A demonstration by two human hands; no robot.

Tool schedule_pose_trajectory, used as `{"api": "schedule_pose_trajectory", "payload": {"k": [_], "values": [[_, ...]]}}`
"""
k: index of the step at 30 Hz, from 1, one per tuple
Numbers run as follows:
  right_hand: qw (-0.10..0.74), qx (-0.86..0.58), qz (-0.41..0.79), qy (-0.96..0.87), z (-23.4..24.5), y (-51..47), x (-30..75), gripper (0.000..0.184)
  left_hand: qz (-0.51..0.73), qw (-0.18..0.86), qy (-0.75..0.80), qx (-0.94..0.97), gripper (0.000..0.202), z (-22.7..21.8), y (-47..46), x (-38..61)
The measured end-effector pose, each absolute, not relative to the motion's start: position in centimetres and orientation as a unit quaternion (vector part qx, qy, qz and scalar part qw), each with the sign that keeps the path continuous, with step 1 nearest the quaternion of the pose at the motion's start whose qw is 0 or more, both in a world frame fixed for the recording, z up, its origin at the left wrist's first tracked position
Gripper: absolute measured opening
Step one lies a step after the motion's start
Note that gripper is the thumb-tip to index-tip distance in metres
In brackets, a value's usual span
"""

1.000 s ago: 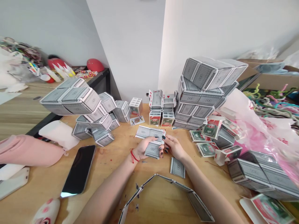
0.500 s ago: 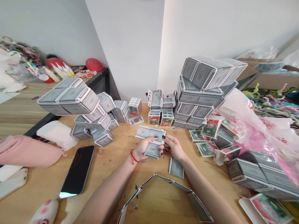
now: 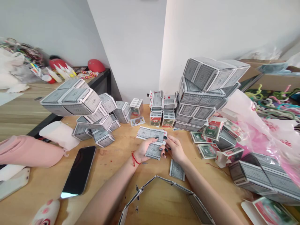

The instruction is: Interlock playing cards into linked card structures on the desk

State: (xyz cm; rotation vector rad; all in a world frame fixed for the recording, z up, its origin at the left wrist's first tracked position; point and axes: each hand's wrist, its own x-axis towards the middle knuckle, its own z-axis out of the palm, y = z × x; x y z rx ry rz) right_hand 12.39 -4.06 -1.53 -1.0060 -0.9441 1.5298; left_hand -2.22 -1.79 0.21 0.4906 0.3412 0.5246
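Left hand (image 3: 145, 149) has a narrow grip: thumb on top, fingers under some grey-patterned paper playing cards (image 3: 153, 150). Right hand (image 3: 175, 148) pinches their right end with thumb and fingertips. Cards sit mid-desk; can't tell if upper and lower ones are joined.

Surface: light-brown wooden desk (image 3: 107, 168), dark specks. One face-down grey card (image 3: 177, 170) lies by the right wrist. Bent strip of grey cards (image 3: 199, 207) stands on edge toward the near edge. Tall stack of grey card-covered blocks (image 3: 196, 97) right of centre at the far edge; lower stack of similar blocks (image 3: 79, 101) toward the far left corner. Black-screened phone (image 3: 78, 172) nearer the left edge. Red-and-green card boxes (image 3: 212, 128) lie along the right.

Room: pale grey-white wall (image 3: 126, 40) behind the far edge; black-framed wood-grain table (image 3: 14, 104) beyond the left edge.
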Motion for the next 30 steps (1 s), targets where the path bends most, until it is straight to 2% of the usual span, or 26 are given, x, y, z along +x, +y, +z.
{"api": "schedule_pose_trajectory", "payload": {"k": [8, 13, 17, 26, 30], "values": [[0.499, -0.405, 0.655, -0.397, -1.2, -4.1, 12.5, 0.034, 0.255, 0.905, 0.215, 0.264, 0.031, 0.1, -1.8, -2.2], [0.495, -0.372, 0.661, -0.424, -0.5, -4.3, 12.6, 0.032, 0.232, 0.876, 0.271, 0.324, 0.042, -0.4, -2.0, -2.0], [0.502, -0.379, 0.648, -0.428, -0.6, -4.2, 12.4, 0.032, 0.268, 0.845, 0.313, 0.342, 0.04, -0.6, -2.1, -1.7], [0.451, -0.408, 0.631, -0.482, -1.3, -3.9, 12.7, 0.032, 0.24, 0.829, 0.319, 0.392, 0.05, -0.8, -2.1, -1.8], [0.467, -0.424, 0.61, -0.48, -1.1, -3.7, 12.9, 0.033, 0.327, 0.776, 0.356, 0.404, 0.045, -0.3, -2.4, -1.7]]}}
